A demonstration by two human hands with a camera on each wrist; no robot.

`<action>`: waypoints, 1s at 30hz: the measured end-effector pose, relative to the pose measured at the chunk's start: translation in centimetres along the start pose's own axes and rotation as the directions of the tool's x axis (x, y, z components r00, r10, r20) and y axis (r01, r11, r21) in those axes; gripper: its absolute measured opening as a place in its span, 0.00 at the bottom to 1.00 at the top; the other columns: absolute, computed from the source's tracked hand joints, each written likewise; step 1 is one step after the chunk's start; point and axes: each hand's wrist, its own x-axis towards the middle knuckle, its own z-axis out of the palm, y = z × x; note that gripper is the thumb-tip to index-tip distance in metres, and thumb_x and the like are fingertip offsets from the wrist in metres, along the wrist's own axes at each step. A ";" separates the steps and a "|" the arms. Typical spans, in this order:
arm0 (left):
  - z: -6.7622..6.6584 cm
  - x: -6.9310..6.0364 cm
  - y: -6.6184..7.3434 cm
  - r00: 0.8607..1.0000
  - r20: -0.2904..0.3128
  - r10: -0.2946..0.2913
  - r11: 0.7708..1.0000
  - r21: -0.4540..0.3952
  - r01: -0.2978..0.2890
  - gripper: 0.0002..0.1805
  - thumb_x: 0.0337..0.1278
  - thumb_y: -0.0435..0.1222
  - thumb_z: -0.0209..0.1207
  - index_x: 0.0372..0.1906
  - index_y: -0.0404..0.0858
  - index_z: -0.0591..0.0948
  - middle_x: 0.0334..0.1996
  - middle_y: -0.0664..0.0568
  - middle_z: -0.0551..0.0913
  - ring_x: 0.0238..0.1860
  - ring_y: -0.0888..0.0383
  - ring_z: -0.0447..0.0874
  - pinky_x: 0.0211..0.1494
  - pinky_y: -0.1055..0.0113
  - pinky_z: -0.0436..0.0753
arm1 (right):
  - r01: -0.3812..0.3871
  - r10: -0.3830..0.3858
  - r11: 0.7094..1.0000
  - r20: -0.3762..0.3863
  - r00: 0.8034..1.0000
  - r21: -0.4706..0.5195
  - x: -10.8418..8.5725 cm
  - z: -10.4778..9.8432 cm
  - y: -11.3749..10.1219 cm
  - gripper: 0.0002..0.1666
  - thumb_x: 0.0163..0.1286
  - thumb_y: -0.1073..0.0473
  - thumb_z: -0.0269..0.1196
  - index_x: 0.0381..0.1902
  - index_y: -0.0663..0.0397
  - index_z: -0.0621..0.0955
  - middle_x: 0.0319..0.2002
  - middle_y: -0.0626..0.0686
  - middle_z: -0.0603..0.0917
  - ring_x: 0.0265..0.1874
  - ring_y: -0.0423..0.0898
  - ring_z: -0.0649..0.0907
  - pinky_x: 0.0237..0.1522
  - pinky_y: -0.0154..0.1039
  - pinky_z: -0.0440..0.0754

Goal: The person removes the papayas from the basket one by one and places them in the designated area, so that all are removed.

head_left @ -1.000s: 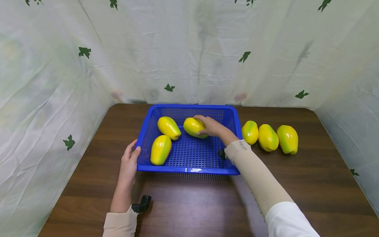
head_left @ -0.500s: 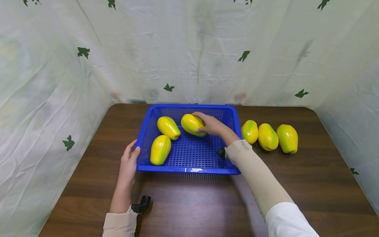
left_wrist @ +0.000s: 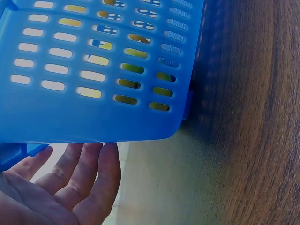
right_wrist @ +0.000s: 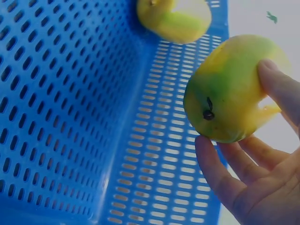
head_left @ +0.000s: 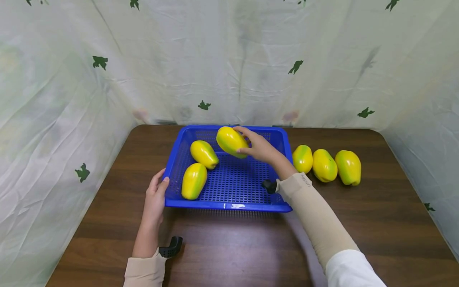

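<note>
My right hand (head_left: 261, 146) grips a yellow-green fruit (head_left: 231, 142) above the back part of the blue basket (head_left: 229, 206). In the right wrist view, the thumb and fingers of that hand (right_wrist: 267, 187) curl round the fruit (right_wrist: 229, 89), clear of the basket floor. Two more fruits, one at the back left (head_left: 204, 154) and one at the front left (head_left: 194, 181), lie in the basket. My left hand (head_left: 155, 199) holds the basket's left rim, thumb on top. From the left wrist view, its fingers (left_wrist: 108, 173) touch the edge of the basket wall (left_wrist: 93, 122).
Three fruits, the left one (head_left: 303, 159), the middle one (head_left: 324, 166) and the right one (head_left: 348, 168), lie in a row on the brown table (head_left: 380, 223) right of the basket. A pale curtain (head_left: 229, 67) with green leaf shapes hangs behind and at the sides.
My right hand has raised its fruit from the basket floor, moving it slightly left and toward the back. The left hand and the basket stay put.
</note>
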 end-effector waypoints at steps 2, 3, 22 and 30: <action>0.0 0.0 0.0 1.000 -0.002 -0.001 1.000 0.002 0.001 0.26 0.66 0.49 0.40 0.67 0.47 0.58 0.57 0.43 0.65 0.50 0.50 0.67 0.49 0.61 0.68 | 0.007 -0.007 1.000 -0.013 1.000 0.010 -0.3 -0.2 -0.1 0.40 0.60 0.57 0.62 0.67 0.39 0.57 0.55 0.53 0.70 0.51 0.49 0.72 0.48 0.49 0.70; 0.0 0.0 0.0 1.000 -0.003 -0.001 1.000 0.002 0.001 0.26 0.66 0.49 0.40 0.67 0.47 0.58 0.57 0.44 0.65 0.50 0.50 0.67 0.49 0.62 0.69 | 0.010 -0.009 1.000 -0.021 1.000 0.009 -0.4 -0.3 -0.2 0.41 0.60 0.57 0.62 0.67 0.39 0.57 0.55 0.53 0.70 0.51 0.49 0.72 0.48 0.48 0.70; 0.0 0.1 0.0 1.000 -0.005 -0.003 1.000 0.007 0.003 0.26 0.66 0.48 0.40 0.67 0.46 0.59 0.56 0.44 0.66 0.49 0.51 0.67 0.45 0.70 0.71 | 0.143 -0.113 0.986 -0.275 0.955 0.090 -4.6 -2.5 -1.9 0.39 0.59 0.59 0.63 0.66 0.41 0.60 0.56 0.56 0.67 0.50 0.52 0.72 0.44 0.46 0.75; -0.1 0.0 0.1 1.000 0.003 -0.001 1.000 0.011 0.001 0.27 0.66 0.49 0.39 0.67 0.47 0.58 0.57 0.44 0.65 0.50 0.51 0.67 0.46 0.68 0.71 | 0.155 -0.096 0.979 -0.376 0.922 0.131 -6.6 -3.5 -1.5 0.40 0.58 0.59 0.64 0.66 0.41 0.61 0.56 0.57 0.66 0.49 0.54 0.70 0.46 0.50 0.73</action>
